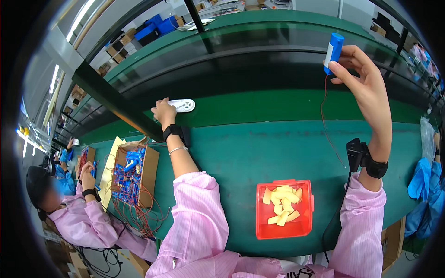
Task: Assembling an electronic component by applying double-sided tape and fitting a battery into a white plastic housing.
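In my raised right hand is a blue cylindrical battery with a white label, pinched upright between thumb and fingers. Its thin dark red wire hangs from the lower end toward the green table. At the far left, my left hand is closed on one end of a white oblong plastic housing with a round pattern, over the green strip beyond the table's edge. The fingertips under the housing are hidden.
A red bin with several pale yellow pieces stands near me on the green table. Left of my arm, a cardboard box holds blue batteries with tangled wires. A dark post slants past my left hand. Another person sits at left.
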Action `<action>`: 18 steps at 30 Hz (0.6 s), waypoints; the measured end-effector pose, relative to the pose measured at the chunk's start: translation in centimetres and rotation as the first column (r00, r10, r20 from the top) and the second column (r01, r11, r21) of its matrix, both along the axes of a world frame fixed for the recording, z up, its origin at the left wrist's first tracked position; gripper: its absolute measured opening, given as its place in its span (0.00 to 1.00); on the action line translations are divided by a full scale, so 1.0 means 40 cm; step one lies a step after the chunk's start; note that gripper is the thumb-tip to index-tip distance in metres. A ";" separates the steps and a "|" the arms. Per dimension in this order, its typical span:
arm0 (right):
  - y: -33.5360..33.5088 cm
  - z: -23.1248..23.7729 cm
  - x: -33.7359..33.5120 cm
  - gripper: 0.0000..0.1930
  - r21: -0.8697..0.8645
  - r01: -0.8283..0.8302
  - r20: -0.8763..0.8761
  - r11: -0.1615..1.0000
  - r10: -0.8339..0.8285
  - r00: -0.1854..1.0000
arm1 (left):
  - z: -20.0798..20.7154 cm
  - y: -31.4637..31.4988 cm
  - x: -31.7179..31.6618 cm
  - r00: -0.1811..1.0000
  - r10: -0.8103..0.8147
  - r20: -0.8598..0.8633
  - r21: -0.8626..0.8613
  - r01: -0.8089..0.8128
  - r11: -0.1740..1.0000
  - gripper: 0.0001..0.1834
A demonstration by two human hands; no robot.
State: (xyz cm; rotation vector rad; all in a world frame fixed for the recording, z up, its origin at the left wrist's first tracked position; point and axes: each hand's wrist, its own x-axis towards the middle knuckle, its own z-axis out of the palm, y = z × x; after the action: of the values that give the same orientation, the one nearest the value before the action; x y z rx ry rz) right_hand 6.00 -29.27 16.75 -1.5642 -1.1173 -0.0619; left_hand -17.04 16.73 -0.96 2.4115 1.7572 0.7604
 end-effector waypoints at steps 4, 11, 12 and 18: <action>0.003 -0.004 0.002 0.16 -0.018 -0.026 -0.060 0.999 0.025 0.998 | -0.006 -0.017 -0.007 0.993 0.025 -0.116 0.094 -0.014 0.995 0.20; 0.009 0.001 -0.011 0.16 -0.032 -0.064 -0.067 0.997 0.061 0.996 | 0.038 0.034 -0.022 0.972 -0.234 0.019 -0.199 0.233 0.952 0.12; 0.004 -0.001 -0.010 0.16 -0.038 -0.065 -0.079 0.997 0.062 0.995 | 0.056 -0.006 0.024 0.946 -0.305 0.112 -0.096 0.315 0.944 0.12; 0.026 -0.004 -0.036 0.15 0.145 -0.229 -0.174 0.963 0.252 0.952 | 0.289 -0.298 0.213 0.712 -0.612 0.344 0.148 0.602 0.784 0.16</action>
State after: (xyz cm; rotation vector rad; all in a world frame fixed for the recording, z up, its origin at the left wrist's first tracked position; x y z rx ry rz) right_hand 4.56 -28.24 16.58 -1.2851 -1.1214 0.1780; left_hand -8.53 4.80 10.60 2.4064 0.7282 1.0417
